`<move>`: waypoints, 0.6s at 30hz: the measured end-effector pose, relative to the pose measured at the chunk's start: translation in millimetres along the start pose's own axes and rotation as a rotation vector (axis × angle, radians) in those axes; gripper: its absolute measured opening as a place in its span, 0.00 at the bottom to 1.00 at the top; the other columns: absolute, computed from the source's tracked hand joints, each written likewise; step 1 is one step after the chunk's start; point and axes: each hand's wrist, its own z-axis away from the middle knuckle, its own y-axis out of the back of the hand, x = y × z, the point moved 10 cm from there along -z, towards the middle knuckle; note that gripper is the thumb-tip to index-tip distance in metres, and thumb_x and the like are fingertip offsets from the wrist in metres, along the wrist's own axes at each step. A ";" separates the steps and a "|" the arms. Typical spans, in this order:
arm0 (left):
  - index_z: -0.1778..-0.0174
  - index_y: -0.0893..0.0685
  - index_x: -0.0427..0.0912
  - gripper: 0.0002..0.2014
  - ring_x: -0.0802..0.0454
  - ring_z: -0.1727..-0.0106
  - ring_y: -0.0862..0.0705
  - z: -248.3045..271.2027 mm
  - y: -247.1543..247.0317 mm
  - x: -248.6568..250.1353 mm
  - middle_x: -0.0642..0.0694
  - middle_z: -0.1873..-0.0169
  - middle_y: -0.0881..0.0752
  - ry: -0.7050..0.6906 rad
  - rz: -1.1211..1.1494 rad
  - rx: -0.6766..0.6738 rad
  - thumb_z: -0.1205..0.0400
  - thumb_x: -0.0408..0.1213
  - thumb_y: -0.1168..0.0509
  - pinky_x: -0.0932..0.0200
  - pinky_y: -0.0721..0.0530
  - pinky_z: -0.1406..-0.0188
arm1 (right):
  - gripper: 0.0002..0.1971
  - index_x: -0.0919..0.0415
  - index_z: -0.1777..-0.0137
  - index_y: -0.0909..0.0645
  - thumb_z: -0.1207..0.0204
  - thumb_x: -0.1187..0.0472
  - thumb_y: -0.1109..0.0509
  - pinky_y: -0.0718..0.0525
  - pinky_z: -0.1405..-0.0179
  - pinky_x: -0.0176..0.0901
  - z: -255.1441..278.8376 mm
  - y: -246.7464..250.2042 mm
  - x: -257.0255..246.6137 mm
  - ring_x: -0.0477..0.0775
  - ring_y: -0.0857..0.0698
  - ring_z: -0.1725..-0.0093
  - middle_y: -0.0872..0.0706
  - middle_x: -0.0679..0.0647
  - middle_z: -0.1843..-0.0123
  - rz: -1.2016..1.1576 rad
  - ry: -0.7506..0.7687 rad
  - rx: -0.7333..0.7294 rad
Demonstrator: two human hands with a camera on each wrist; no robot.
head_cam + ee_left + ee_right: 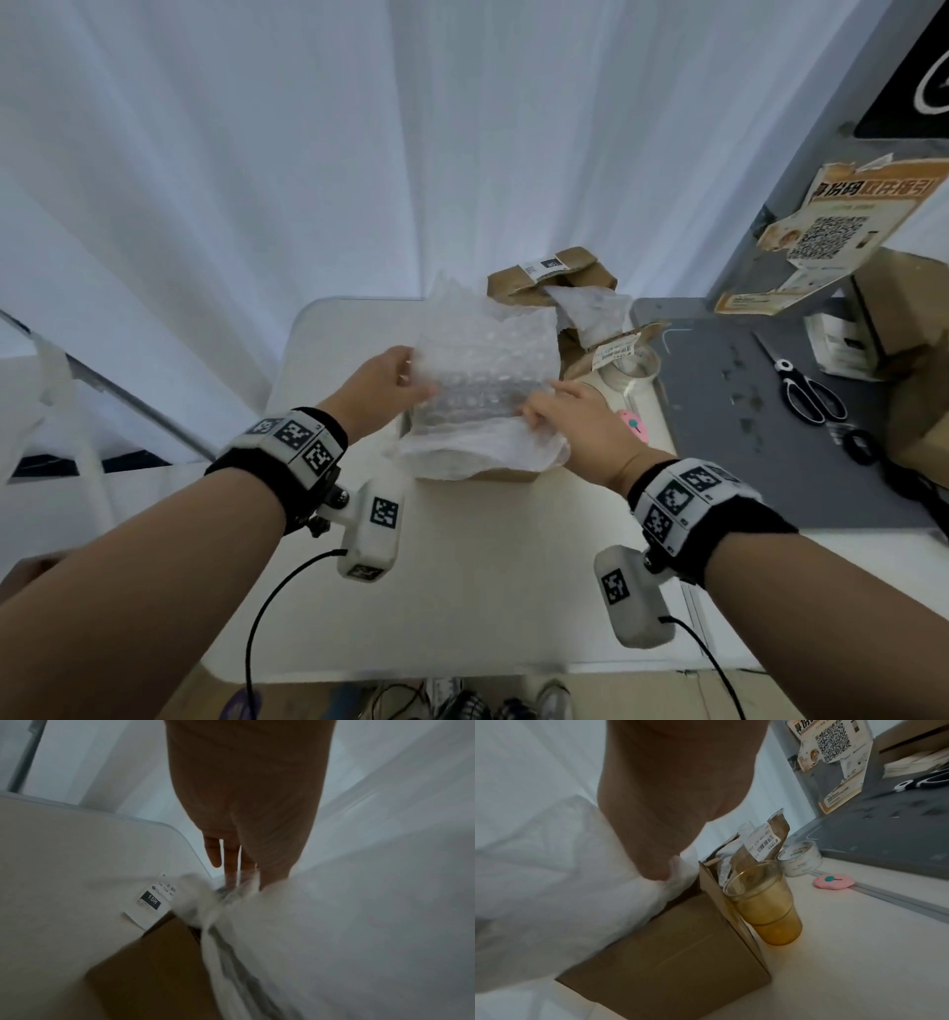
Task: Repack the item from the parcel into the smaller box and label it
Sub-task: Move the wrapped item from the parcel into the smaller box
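A sheet of bubble wrap (488, 354) is held over a brown cardboard box (506, 475) on the white table (462, 591). A greyish patch shows through the wrap, and I cannot tell what it is. My left hand (411, 383) grips the wrap's left edge, thumb in front. My right hand (539, 408) pinches its right edge. In the left wrist view the left hand (244, 878) has straight fingers behind the bubble wrap (334, 923), above the box (154, 963). In the right wrist view the right hand (659, 876) presses into the bubble wrap (552, 872) over the box (680, 953).
An opened parcel (552, 275) with more wrap sits behind. An amber cup (765, 906), a tape roll (639, 367) and a pink cutter (637, 426) stand right of the box. Scissors (811, 395) lie on the grey mat. A "15H" label (151, 902) lies by the box's corner.
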 end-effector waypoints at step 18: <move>0.27 0.30 0.42 0.25 0.42 0.31 0.23 11.6 -92.9 22.8 0.40 0.33 0.19 -0.285 -0.821 -0.519 0.12 0.50 0.61 0.46 0.33 0.28 | 0.11 0.55 0.53 0.19 0.24 0.48 0.36 0.25 0.61 0.40 -16.4 20.0 -15.9 0.45 0.24 0.62 0.18 0.45 0.61 -0.060 0.162 0.188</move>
